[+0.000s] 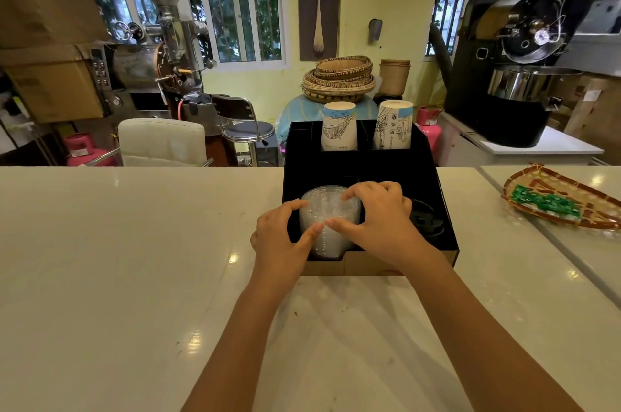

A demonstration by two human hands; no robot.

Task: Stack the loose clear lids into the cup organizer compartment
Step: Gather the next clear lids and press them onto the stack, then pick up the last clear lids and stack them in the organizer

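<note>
A black cup organizer (368,169) stands on the white counter in front of me. A stack of clear lids (324,210) sits in its front left compartment, rising above the rim. My left hand (280,240) grips the stack's left and front side. My right hand (379,216) covers its right side and top, with the fingertips of both hands meeting at the front. Black lids (425,218) lie in the front right compartment. Two stacks of printed paper cups (339,126) stand in the rear compartments.
A woven tray (564,200) with green packets lies on the counter at the right. Behind the counter are a white chair (163,142), a stool, coffee roasters and stacked baskets.
</note>
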